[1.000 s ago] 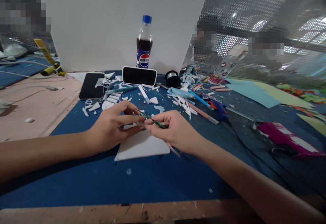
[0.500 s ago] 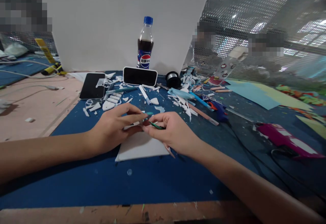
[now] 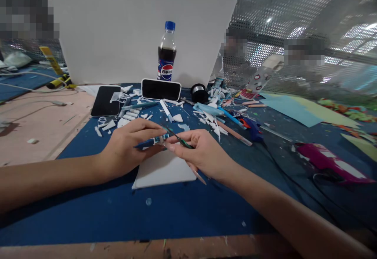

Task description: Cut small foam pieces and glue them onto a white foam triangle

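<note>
A: Left grip (image 3: 125,145), state?

B: Fingers and thumb pinched together on a small blue-and-white piece (image 3: 161,138). Piece sits at the fingertips, between both hands, above a white sheet (image 3: 165,171). Too small to name closer.

A: Right grip (image 3: 203,151)?

B: Clamped on a slim dark-green tool (image 3: 185,144), tip slanting up and away toward the piece. Fingertips reach the piece's near end; touching or just short, cannot tell.

A: Beyond the grips?

B: White-cased phone (image 3: 161,90) propped on its long edge, Pepsi bottle (image 3: 167,56) upright just behind it. Wire spool (image 3: 199,93) to the right of that phone. White-barrelled marker (image 3: 167,111) lies between phone and hands.

A: Left of those?

B: Black-screened phone (image 3: 106,101), lying flat beyond the left grip, a clear scrap over its edge.

A: Right side?

B: White offcuts (image 3: 212,123) just beyond the right grip. Farther right, a blue glue gun (image 3: 255,129), its cord trailing nearer; light-blue paper (image 3: 291,109) past it. All on a blue-covered desk (image 3: 103,219).
</note>
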Available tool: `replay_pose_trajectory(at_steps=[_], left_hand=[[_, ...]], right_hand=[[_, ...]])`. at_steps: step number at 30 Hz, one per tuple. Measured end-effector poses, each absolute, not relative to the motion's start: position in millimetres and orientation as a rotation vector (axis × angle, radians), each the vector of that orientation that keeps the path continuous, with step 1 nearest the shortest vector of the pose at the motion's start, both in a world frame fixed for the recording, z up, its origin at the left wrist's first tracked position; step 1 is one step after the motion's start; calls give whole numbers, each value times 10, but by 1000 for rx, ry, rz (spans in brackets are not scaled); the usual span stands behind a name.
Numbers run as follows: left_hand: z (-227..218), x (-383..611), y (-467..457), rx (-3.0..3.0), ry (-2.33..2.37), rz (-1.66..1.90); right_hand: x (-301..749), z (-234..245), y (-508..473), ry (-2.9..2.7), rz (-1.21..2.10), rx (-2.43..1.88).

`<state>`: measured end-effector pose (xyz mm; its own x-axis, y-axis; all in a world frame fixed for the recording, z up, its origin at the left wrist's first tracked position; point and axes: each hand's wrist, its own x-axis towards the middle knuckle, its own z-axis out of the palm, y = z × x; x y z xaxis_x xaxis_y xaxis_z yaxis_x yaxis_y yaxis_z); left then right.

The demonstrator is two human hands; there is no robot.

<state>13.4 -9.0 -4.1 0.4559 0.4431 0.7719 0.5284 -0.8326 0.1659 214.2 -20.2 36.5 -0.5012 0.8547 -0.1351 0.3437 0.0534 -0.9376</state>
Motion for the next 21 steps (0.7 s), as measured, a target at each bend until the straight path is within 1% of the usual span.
replay_pose_trajectory(at_steps=[6, 13, 21], left_hand=[[-52, 130, -114, -2572, -940, -1240], [-74, 139, -140, -2692, -1134, -1362], [-35, 122, -141, -2603, -1063, -1245]], right_hand=[[2158, 336, -219, -1951, 1447, -1155], [2165, 302, -227, -1948, 1456, -1155], [2178, 294, -217, -1957, 1465, -1107]])
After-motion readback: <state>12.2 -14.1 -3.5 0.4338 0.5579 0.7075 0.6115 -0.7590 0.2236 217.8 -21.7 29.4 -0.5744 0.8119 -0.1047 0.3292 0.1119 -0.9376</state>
